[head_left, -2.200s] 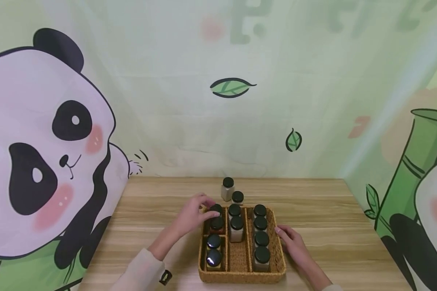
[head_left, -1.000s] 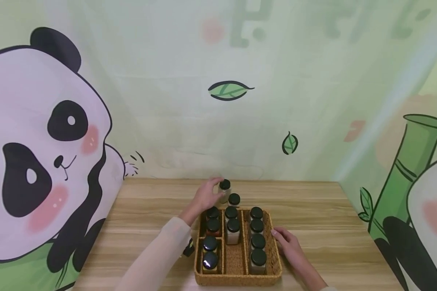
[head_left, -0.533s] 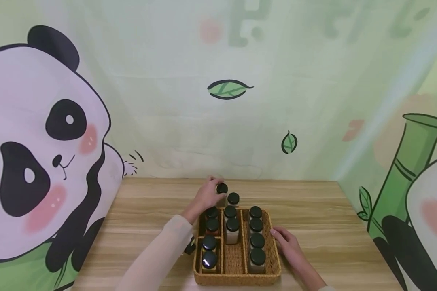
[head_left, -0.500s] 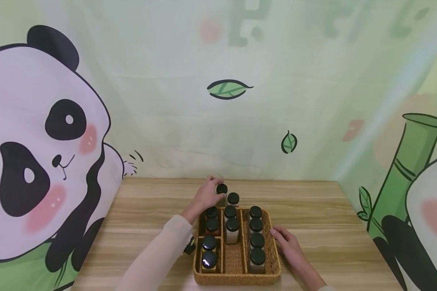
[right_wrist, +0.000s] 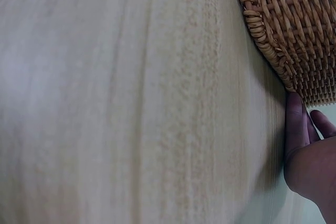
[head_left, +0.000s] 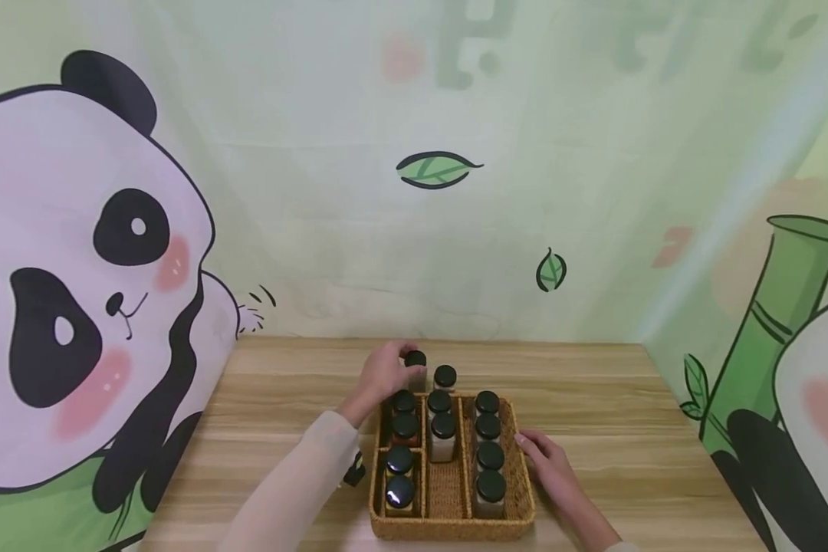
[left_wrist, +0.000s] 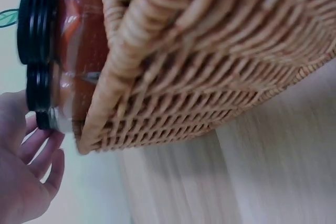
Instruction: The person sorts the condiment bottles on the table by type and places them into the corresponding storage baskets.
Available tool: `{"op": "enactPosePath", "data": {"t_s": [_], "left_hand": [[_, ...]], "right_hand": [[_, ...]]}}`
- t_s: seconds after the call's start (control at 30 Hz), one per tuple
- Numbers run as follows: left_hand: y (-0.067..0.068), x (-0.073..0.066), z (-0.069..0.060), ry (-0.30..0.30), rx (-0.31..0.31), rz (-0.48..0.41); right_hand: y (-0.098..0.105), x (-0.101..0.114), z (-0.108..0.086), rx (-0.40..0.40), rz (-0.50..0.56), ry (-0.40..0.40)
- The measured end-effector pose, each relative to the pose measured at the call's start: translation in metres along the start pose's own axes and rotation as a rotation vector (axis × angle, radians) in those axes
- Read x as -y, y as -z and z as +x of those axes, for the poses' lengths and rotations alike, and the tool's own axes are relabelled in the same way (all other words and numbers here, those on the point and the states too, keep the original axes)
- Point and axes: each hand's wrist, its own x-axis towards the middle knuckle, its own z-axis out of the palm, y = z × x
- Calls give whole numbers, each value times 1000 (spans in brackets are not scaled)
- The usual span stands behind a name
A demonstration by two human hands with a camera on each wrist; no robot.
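Behind the back left corner of the divided wicker basket (head_left: 453, 530), my left hand (head_left: 383, 374) grips a small jar with a black lid (head_left: 415, 359) between thumb and fingers. The left wrist view shows the curled fingers of that hand (left_wrist: 31, 163) beyond jars with red contents (left_wrist: 79, 40); the held jar is mostly hidden there. On the basket's right side, my right hand (head_left: 553, 464) touches the wall with extended fingers (right_wrist: 296, 121). One more black-lidded jar (head_left: 445, 376) stands just behind the basket's back edge.
Inside the basket, several black-lidded jars (head_left: 489, 455) line the right column. Two jars (head_left: 443, 425) stand at the back of the middle column, whose front shows bare wicker. The left compartments hold jars too (head_left: 399, 461). The wooden table (head_left: 593, 383) ends at a panda-printed backdrop (head_left: 317, 230).
My left hand has left the jars in the back left compartment and taken hold of the jar behind the basket. That jar has come nearer the basket. My right hand stays at the basket's side.
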Motion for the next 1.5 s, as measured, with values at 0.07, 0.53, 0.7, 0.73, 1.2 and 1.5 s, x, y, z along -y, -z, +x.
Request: {"op": "enactPosePath", "data": {"t_s": [0.07, 0.53, 0.7, 0.73, 1.2, 1.5], "left_hand": [[5, -2, 0, -2, -44, -9], [72, -60, -13, -149, -72, -112], [81, -89, -32, -159, 29, -161], [81, -93, -36, -159, 49, -171], [61, -106, -84, -151, 190, -220], [31, -94, -107, -140, 209, -201]], "right_hand": [[1, 0, 0, 7, -1, 0], [0, 0, -1, 15, 0, 4], [0, 0, -1, 15, -6, 4], [0, 0, -1, 17, -4, 4], [1, 0, -1, 18, -26, 23], [1, -1, -2, 20, -39, 17]]}}
